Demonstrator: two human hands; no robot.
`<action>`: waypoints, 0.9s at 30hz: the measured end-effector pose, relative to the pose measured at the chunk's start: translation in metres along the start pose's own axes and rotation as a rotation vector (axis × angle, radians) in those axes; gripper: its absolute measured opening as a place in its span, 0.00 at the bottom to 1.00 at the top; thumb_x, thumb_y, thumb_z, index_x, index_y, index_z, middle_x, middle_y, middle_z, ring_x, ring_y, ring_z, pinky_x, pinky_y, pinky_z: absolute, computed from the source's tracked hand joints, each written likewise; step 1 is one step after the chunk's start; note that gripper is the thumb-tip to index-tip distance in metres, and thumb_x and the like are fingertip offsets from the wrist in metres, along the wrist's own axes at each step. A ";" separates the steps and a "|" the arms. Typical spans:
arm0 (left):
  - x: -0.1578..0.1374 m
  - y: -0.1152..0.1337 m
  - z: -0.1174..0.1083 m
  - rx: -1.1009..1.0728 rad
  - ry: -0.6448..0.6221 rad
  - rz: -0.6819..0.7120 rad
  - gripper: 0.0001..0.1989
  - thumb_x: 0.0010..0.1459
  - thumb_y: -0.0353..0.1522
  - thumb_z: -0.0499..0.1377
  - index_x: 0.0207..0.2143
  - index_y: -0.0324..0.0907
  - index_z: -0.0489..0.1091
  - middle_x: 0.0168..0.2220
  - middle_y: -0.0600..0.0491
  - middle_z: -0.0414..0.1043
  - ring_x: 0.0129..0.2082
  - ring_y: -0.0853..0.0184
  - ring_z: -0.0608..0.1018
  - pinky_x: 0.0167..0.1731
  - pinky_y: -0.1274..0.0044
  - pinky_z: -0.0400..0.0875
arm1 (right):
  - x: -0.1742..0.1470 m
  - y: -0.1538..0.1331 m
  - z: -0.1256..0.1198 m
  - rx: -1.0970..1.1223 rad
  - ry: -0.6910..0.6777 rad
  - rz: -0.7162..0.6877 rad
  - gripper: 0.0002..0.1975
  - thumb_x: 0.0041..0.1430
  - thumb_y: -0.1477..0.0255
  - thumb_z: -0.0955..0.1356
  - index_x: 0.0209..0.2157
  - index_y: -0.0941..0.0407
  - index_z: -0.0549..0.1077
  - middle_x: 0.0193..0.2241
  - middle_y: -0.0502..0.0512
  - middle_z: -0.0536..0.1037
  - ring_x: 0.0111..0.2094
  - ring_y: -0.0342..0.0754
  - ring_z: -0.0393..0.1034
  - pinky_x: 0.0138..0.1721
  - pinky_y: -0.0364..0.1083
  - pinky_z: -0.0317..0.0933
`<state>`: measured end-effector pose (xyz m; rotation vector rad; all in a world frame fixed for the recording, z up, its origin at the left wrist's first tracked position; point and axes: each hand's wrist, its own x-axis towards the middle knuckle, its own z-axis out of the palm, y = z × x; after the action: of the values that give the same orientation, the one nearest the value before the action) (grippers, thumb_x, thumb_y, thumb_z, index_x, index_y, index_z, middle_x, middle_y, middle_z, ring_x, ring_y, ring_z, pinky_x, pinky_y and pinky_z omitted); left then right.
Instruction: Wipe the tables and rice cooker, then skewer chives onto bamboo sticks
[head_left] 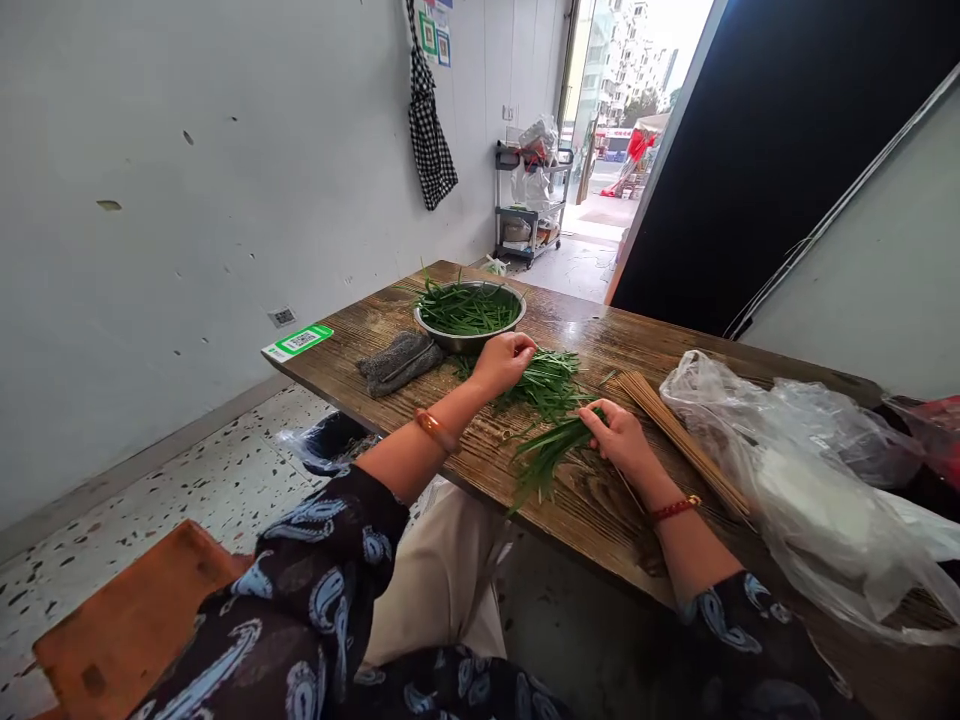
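My right hand [616, 438] is closed around a bunch of garlic chives [553, 445], whose long green leaves hang off to the left over the table's front edge. A thin stick seems to run down below that hand, but I cannot make it out well. Just behind, a loose pile of chives [551, 380] lies on the wooden table [480, 435]. My left hand [507, 362] is raised at the pile's left side, fingers pinched together; whatever is between them is hidden. Beyond it stands a metal bowl [465, 343] heaped with more chives.
Bamboo skewers [679, 435] lie in a bundle right of my right hand, beside clear plastic bags [802, 480]. A dark folded cloth [401, 362] rests left of the bowl. A green-edged code card [300, 341] sits at the table's left corner. Below is a dark bin [330, 440].
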<state>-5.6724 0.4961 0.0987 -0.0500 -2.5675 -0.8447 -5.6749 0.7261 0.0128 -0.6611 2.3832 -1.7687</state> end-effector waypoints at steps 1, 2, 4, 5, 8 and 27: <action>0.005 0.004 0.006 0.094 -0.060 0.050 0.10 0.57 0.29 0.55 0.35 0.37 0.77 0.33 0.50 0.77 0.32 0.68 0.74 0.36 0.77 0.66 | 0.000 0.000 0.000 -0.010 0.002 0.000 0.21 0.56 0.50 0.66 0.32 0.55 0.71 0.13 0.44 0.67 0.12 0.41 0.58 0.15 0.41 0.50; 0.010 0.007 0.013 0.171 -0.113 0.077 0.11 0.58 0.28 0.55 0.36 0.38 0.78 0.35 0.49 0.77 0.34 0.67 0.75 0.38 0.77 0.67 | 0.001 -0.001 0.000 -0.017 0.002 0.001 0.21 0.56 0.50 0.66 0.32 0.55 0.71 0.13 0.44 0.68 0.12 0.41 0.58 0.15 0.41 0.50; 0.017 0.009 0.025 0.287 -0.169 0.092 0.12 0.58 0.27 0.54 0.37 0.39 0.78 0.39 0.46 0.77 0.39 0.64 0.75 0.42 0.74 0.67 | 0.002 -0.001 0.000 -0.023 -0.003 0.006 0.20 0.57 0.50 0.66 0.32 0.55 0.71 0.13 0.44 0.68 0.12 0.42 0.58 0.15 0.41 0.51; 0.019 0.007 0.031 0.322 -0.177 0.088 0.12 0.58 0.26 0.54 0.37 0.39 0.78 0.40 0.45 0.76 0.41 0.61 0.75 0.44 0.72 0.66 | 0.002 -0.002 0.000 -0.023 -0.008 0.010 0.20 0.57 0.50 0.65 0.33 0.54 0.71 0.13 0.44 0.68 0.12 0.42 0.58 0.15 0.41 0.51; 0.024 -0.003 0.039 0.407 -0.204 0.070 0.10 0.55 0.26 0.57 0.36 0.39 0.79 0.43 0.42 0.75 0.46 0.56 0.74 0.47 0.67 0.66 | 0.004 -0.003 0.000 -0.024 -0.019 0.019 0.19 0.58 0.51 0.65 0.33 0.54 0.70 0.13 0.44 0.67 0.12 0.41 0.59 0.15 0.40 0.51; 0.021 0.010 0.048 0.141 -0.056 0.265 0.09 0.59 0.27 0.54 0.34 0.41 0.75 0.38 0.49 0.76 0.40 0.65 0.76 0.43 0.74 0.68 | 0.005 -0.005 0.003 -0.026 0.015 0.050 0.17 0.60 0.54 0.64 0.32 0.54 0.70 0.14 0.43 0.66 0.12 0.40 0.59 0.14 0.39 0.52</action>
<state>-5.7084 0.5295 0.0785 -0.3670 -2.5891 -0.5704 -5.6766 0.7203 0.0168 -0.5872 2.4142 -1.7326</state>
